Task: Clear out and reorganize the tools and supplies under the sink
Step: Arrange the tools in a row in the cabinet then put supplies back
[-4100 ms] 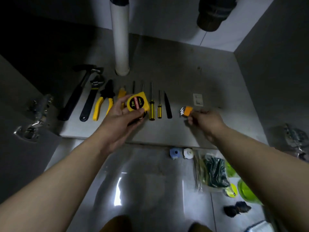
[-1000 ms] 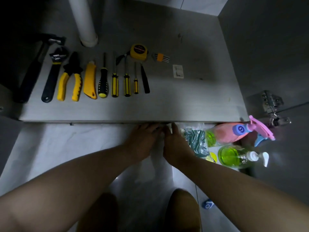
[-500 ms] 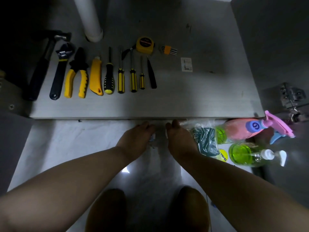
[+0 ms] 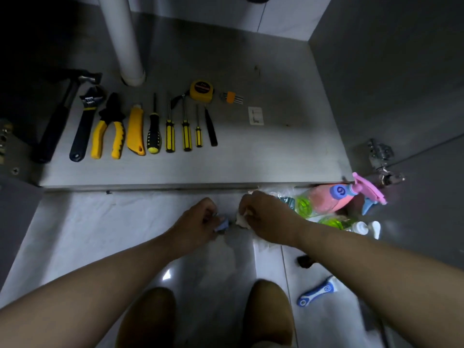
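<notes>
Cabinet floor (image 4: 276,156), one row left to right: hammer (image 4: 57,121), adjustable wrench (image 4: 84,126), pliers (image 4: 108,131), utility knife (image 4: 135,131), screwdrivers (image 4: 170,131). Tape measure (image 4: 201,91) behind the row's right end, hex key set (image 4: 232,97) just right of it. Drain pipe (image 4: 123,41) behind the knife. Spray bottle (image 4: 326,199) on the tile floor (image 4: 100,234), front right.

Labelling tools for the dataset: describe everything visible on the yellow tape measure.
The tape measure is a compact yellow case, plastic by its look, with a round dark label on its upward face; the print is unreadable. A black wrist strap loops from its left side. It lies flat on the grey cabinet floor, behind the screwdrivers, just left of the orange hex key set and apart from it. No blade shows pulled out, and nothing holds it.
</notes>
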A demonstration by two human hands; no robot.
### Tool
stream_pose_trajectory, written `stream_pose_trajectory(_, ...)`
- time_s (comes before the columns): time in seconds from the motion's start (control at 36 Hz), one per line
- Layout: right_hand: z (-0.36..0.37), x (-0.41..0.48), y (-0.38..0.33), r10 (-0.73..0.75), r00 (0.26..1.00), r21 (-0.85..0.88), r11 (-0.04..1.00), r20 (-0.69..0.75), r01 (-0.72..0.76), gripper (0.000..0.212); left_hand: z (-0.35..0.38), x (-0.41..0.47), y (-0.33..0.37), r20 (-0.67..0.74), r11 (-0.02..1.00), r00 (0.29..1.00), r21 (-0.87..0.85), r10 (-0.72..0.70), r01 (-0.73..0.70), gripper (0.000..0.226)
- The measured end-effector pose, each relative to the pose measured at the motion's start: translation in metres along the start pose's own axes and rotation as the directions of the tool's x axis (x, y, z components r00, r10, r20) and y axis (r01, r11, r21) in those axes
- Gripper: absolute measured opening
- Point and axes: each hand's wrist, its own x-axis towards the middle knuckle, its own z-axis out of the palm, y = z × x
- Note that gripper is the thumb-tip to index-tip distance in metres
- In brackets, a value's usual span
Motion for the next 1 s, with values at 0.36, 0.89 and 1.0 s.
stream_pose_trajectory(0.36, -0.072, 0.06, 0.008, 0.329, 0.878, 0.438, 0.885, -0.348, -0.158, 0.012, -0.044, -0.003, 0.06, -0.004, 0.746, 1.0, -0.666, 0.002, -0.004, 0.024)
stream_pose_trajectory(0.89, -0.1, 0.191, -0.017, 0.303, 0.808, 0.175, 0.953, -0.505, -0.248, 0.019, -0.087, 0.023, 0.047, -0.305, 0.706, 0.952, -0.678, -0.016, -0.205, 0.044)
stream_pose_trajectory(1.0, -0.093, 0.185, -0.016, 0.306, 0.802, 0.211, 0.95, -0.512, -0.228, 0.028, -0.086, 0.021, 0.051, -0.311, 0.744, 0.95, -0.64, -0.02, -0.194, 0.041)
